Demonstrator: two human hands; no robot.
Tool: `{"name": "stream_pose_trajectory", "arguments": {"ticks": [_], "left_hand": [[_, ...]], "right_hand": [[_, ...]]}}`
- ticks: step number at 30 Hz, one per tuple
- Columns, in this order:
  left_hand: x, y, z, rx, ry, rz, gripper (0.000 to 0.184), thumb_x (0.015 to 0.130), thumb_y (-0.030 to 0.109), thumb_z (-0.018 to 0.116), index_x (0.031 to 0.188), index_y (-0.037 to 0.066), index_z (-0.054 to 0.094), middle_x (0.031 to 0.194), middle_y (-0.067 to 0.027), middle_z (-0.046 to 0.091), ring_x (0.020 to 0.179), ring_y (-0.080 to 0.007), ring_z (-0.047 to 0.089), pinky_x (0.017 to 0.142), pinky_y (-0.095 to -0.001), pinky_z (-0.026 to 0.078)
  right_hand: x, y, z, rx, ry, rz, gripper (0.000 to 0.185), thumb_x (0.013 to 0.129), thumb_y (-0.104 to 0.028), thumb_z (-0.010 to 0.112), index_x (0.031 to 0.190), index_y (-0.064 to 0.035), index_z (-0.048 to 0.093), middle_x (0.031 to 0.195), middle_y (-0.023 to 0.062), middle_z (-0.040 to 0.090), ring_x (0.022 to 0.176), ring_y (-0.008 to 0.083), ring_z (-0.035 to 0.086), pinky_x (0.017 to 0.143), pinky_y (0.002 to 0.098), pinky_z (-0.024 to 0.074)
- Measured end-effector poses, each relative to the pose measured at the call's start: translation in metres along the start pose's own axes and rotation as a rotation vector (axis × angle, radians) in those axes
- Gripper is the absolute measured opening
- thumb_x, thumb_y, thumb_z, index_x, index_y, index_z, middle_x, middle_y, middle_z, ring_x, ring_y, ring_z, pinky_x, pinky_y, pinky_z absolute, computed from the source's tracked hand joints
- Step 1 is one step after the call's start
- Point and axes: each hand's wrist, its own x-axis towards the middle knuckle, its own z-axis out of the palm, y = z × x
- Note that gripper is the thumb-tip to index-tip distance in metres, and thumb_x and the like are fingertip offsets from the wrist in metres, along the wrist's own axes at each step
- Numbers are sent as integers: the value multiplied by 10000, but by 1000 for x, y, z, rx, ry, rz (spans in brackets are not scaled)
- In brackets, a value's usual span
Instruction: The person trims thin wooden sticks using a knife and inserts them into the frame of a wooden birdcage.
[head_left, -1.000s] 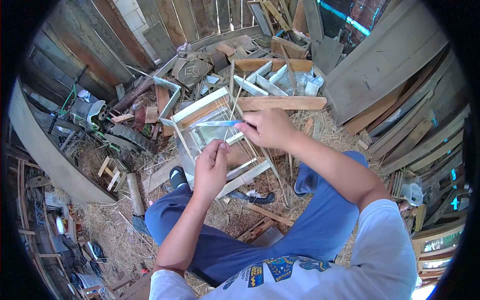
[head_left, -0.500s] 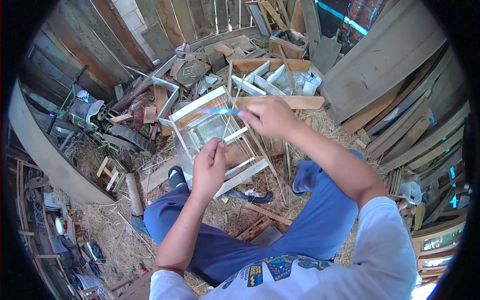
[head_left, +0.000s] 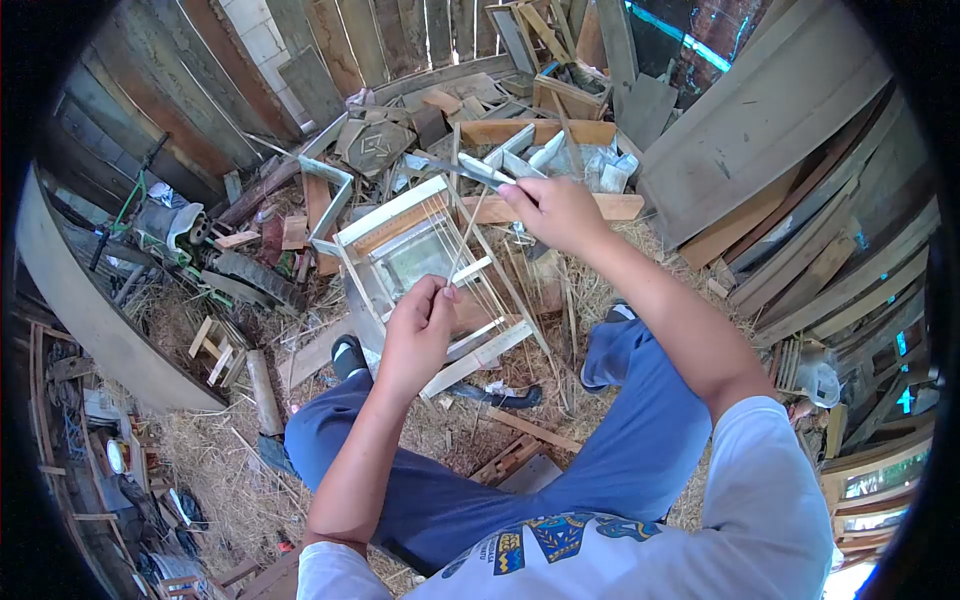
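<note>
My left hand [head_left: 420,322] is closed, pinching a thin wooden stick [head_left: 467,238] that slants up and away from the fingers. My right hand [head_left: 562,214] grips a knife [head_left: 458,169] by its handle, the blade pointing left above the stick's upper part. Whether blade and stick touch cannot be made out. Below both hands stands a small wooden frame [head_left: 390,222] with pale bars and several thin rods [head_left: 490,300] along its right part. A clear panel or sheet seems to lie inside it.
Straw covers the ground around my legs. A wooden box with white-painted pieces [head_left: 560,207] and scrap wood lies beyond the frame. A green wheeled machine [head_left: 190,235] stands at left, a dark curved tool [head_left: 510,398] near my feet. Large boards [head_left: 760,130] lean at right.
My right hand has moved slightly right and the knife has swung up, its blade now higher and angled. My left hand stays nearly in place with the stick.
</note>
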Motion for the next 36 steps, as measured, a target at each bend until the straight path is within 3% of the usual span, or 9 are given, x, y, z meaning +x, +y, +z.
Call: {"name": "stream_pose_trajectory", "arguments": {"ticks": [6,9,12,17,19,25,27,33,36], "left_hand": [[-2,-3,6,3,76,69,168,1091,145,530,1001,18,590,735,48,439,680,-49,393,587,-262,337],[0,-4,4,92,106,94,168,1082,147,543,998,11,595,700,17,425,658,-65,391,575,-277,339],[-2,-6,4,128,130,92,167,1072,146,554,997,4,600,668,-8,410,634,-73,383,562,-286,337],[-10,16,0,239,85,28,146,1085,116,515,1024,1,581,788,43,468,738,-37,420,637,-247,354],[-9,9,1,161,77,14,154,1083,128,525,1021,-1,582,792,37,483,750,-45,437,647,-250,367],[-10,5,2,236,93,31,169,1092,137,514,1020,-2,578,804,31,515,761,-62,461,657,-262,387],[-9,1,5,209,92,50,172,1097,144,509,1015,10,580,795,33,506,744,-54,449,645,-257,378],[-4,-12,3,-185,-3,-69,193,1130,238,464,1065,103,586,684,86,384,527,-15,297,458,-226,226],[-4,14,4,-345,-79,-274,222,1145,296,429,1130,124,569,644,107,319,464,-13,223,411,-232,168]], "right_hand": [[-7,-6,15,-19,20,-128,506,1021,-513,555,788,-95,719,665,179,666,659,403,680,623,522,532],[-12,-14,24,27,189,-442,481,1008,-509,571,792,-108,726,641,158,665,644,396,678,611,517,536],[-3,-16,9,-146,-67,-147,486,996,-497,595,743,-91,681,709,136,696,655,380,684,595,512,534],[-9,-22,8,-82,54,-384,515,1008,-490,579,697,-88,662,658,137,668,661,382,685,584,516,530],[11,-2,9,-83,-44,30,492,998,-470,606,687,-92,650,658,143,661,663,385,683,593,509,530],[-11,-1,13,-193,-104,-326,606,1051,-563,444,847,-84,756,780,172,731,737,372,721,669,507,554],[28,38,12,-161,-130,191,597,1056,-554,454,892,-59,743,849,207,733,831,378,724,736,506,544],[23,68,2,334,18,384,607,1058,-571,464,996,-33,738,866,212,728,818,374,702,752,455,518],[4,29,5,276,84,86,567,1056,-543,500,984,-31,733,811,203,705,749,363,676,700,448,499]]}}
